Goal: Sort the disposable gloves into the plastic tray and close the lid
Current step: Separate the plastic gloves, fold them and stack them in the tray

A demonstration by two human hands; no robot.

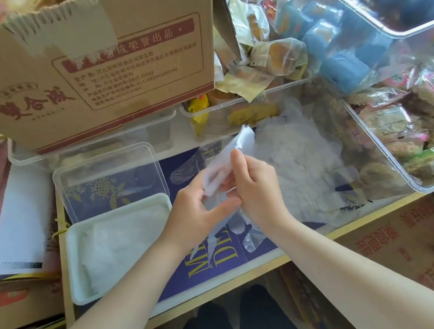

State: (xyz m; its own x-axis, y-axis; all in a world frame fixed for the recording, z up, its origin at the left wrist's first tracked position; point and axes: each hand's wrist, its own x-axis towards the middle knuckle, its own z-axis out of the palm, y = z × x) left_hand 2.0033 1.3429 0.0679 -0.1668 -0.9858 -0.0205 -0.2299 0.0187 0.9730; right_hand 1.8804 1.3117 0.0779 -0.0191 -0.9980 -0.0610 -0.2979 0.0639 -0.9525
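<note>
The glove [218,169] held between both hands is thin and see-through, so its edges blur into the pile [299,162] of gloves at 3 o'clock from the hands. The left hand [197,210] grasps its lower part with curled fingers; the right hand [256,186] pinches its upper part, hiding the middle. How many gloves are in the grip cannot be told. The tray [76,260] sits at 9 o'clock from the hands, holding a whitish layer that is hard to read. Its lid [152,157] lies just beyond, at 12 o'clock from the tray. A carton [75,67] at 11 o'clock overhangs clear bins. A bin [379,155] of snacks, cut off by the frame, crowds the pile at 3 o'clock.
</note>
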